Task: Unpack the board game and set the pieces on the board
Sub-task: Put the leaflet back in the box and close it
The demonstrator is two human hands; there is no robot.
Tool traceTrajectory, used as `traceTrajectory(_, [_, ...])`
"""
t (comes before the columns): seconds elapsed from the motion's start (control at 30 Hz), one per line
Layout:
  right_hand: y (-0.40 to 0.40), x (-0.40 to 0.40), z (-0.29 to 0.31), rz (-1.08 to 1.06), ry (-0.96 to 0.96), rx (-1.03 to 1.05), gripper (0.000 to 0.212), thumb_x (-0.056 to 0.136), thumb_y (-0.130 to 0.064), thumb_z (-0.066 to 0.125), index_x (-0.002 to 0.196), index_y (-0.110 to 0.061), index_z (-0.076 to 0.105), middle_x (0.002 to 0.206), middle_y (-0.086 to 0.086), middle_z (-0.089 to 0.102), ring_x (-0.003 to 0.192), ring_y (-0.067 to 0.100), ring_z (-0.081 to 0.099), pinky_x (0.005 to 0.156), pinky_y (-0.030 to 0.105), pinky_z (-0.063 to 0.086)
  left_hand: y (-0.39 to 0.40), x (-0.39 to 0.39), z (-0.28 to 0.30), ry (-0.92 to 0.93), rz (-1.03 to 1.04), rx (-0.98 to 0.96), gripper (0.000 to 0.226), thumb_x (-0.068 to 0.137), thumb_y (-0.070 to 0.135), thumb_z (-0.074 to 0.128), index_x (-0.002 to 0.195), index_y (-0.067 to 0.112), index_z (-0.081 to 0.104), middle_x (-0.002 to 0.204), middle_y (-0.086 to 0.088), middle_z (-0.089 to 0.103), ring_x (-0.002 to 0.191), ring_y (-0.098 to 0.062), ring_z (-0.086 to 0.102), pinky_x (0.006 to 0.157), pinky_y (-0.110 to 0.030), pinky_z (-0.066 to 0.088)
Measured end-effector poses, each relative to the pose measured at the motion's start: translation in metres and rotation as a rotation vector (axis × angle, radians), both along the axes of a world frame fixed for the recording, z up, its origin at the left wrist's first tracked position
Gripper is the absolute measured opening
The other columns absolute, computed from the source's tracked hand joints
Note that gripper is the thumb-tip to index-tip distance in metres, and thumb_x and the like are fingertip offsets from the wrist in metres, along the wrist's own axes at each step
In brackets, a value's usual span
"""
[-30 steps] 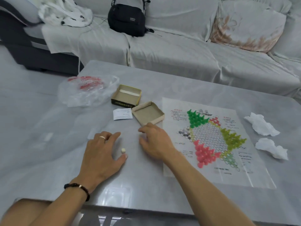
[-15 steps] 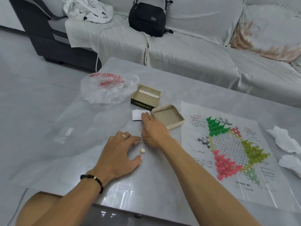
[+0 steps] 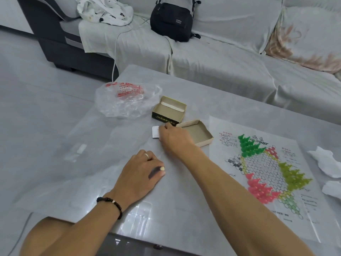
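Observation:
The paper game board (image 3: 262,169) lies on the right of the table, with dark green pieces (image 3: 247,146), yellow-green pieces (image 3: 293,176) and pink pieces (image 3: 260,189) standing in three star points. My left hand (image 3: 138,176) rests on the table, thumb and forefinger closed on a small cream piece (image 3: 162,169). My right hand (image 3: 175,141) reaches across and covers most of a white paper slip (image 3: 155,132), with its curled finger and thumb tips on it. The open box base (image 3: 169,109) and the upturned lid (image 3: 200,133) sit just behind.
A crumpled clear plastic bag (image 3: 125,100) with red print lies left of the box. Two crumpled white tissues (image 3: 326,163) are at the right edge. Beyond the table a covered sofa (image 3: 221,67) holds a black bag (image 3: 171,21).
My right hand has moved forward from near the cream piece to the paper slip by the lid. My left thumb and forefinger have closed in on the cream piece.

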State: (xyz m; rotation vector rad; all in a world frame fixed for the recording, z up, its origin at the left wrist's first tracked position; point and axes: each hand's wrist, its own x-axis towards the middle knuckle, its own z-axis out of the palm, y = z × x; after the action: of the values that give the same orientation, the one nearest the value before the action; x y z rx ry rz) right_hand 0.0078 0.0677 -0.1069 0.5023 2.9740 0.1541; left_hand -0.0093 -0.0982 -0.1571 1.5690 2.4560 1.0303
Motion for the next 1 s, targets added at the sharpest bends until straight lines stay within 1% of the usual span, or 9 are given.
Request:
traceTrajectory(0.13, [-0.002,0.006,0.000,0.079,0.030,0.103,0.028,0.098,-0.004,0.035,0.121,-0.006,0.050,0.120,0.012,0.053,0.100,0.037,0.061,0.063,0.038,0.034,0.000,-0.003,0.001,-0.009,0.041,0.000,0.008,0.085,0.029,0.067,0.091,0.025,0.070,0.087,0.010,0.059,0.087,-0.013,0.051,0.072,-0.029,0.048])
traceTrajectory(0.3, [0.008,0.023,0.013,-0.079,0.250,-0.126,0.019,0.095,-0.009,0.038,0.111,-0.010,0.048,0.105,0.013,0.062,0.088,0.038,0.061,0.059,0.036,0.033,0.005,-0.009,0.006,-0.085,0.077,0.013,0.007,0.088,0.028,0.064,0.095,0.027,0.067,0.087,0.013,0.056,0.087,-0.007,0.052,0.071,-0.028,0.049])
traceTrajectory(0.43, [0.057,0.051,0.030,-0.294,0.437,-0.262,0.016,0.096,-0.014,0.041,0.107,-0.012,0.052,0.090,0.017,0.065,0.081,0.038,0.059,0.065,0.040,0.045,0.036,-0.013,0.018,-0.107,0.078,0.050,0.014,0.092,0.028,0.059,0.103,0.024,0.067,0.092,0.011,0.055,0.084,-0.007,0.054,0.074,-0.027,0.049])
traceTrajectory(0.5, [0.085,0.059,0.035,-0.360,0.405,-0.350,0.021,0.098,-0.017,0.042,0.105,-0.011,0.060,0.094,0.015,0.066,0.086,0.035,0.061,0.072,0.040,0.049,0.061,-0.013,0.026,-0.123,0.074,0.071,0.017,0.092,0.028,0.058,0.105,0.023,0.068,0.095,0.010,0.054,0.085,-0.008,0.054,0.074,-0.027,0.048])
traceTrajectory(0.63, [0.114,0.065,0.033,-0.325,0.262,-0.390,0.028,0.090,-0.005,0.045,0.100,-0.011,0.070,0.097,0.009,0.068,0.090,0.027,0.060,0.073,0.035,0.049,0.108,-0.009,0.034,-0.140,0.079,0.093,0.019,0.092,0.030,0.058,0.108,0.027,0.067,0.102,0.007,0.054,0.091,-0.011,0.052,0.074,-0.026,0.044])
traceTrajectory(0.73, [0.118,0.064,0.027,-0.264,0.213,-0.383,0.026,0.090,-0.011,0.050,0.103,-0.017,0.072,0.105,0.007,0.065,0.096,0.025,0.060,0.083,0.040,0.050,0.128,-0.009,0.035,-0.050,0.091,-0.043,0.022,0.092,0.036,0.054,0.110,0.028,0.065,0.104,0.005,0.062,0.093,-0.016,0.056,0.073,-0.028,0.044])
traceTrajectory(0.83, [0.117,0.060,0.022,-0.253,0.202,-0.330,0.024,0.095,-0.020,0.050,0.109,-0.017,0.069,0.120,0.007,0.049,0.104,0.025,0.053,0.093,0.040,0.046,0.131,-0.013,0.036,-0.002,0.067,-0.155,0.019,0.090,0.033,0.054,0.101,0.025,0.067,0.096,0.005,0.066,0.089,-0.018,0.059,0.071,-0.032,0.048])
traceTrajectory(0.9, [0.111,0.058,0.023,-0.242,0.166,-0.361,0.024,0.096,-0.018,0.048,0.107,-0.012,0.069,0.120,0.010,0.050,0.103,0.027,0.055,0.089,0.035,0.045,0.126,-0.020,0.038,-0.041,0.046,-0.180,0.015,0.087,0.029,0.057,0.095,0.023,0.068,0.090,0.007,0.067,0.086,-0.016,0.060,0.072,-0.032,0.049])
traceTrajectory(1.0, [0.094,0.059,0.027,-0.218,0.076,-0.403,0.022,0.095,-0.017,0.049,0.099,-0.010,0.069,0.103,0.010,0.064,0.090,0.023,0.058,0.071,0.029,0.042,0.106,-0.031,0.043,-0.087,0.025,-0.243,0.016,0.082,0.028,0.062,0.097,0.026,0.069,0.089,0.010,0.066,0.085,-0.012,0.060,0.076,-0.031,0.052])
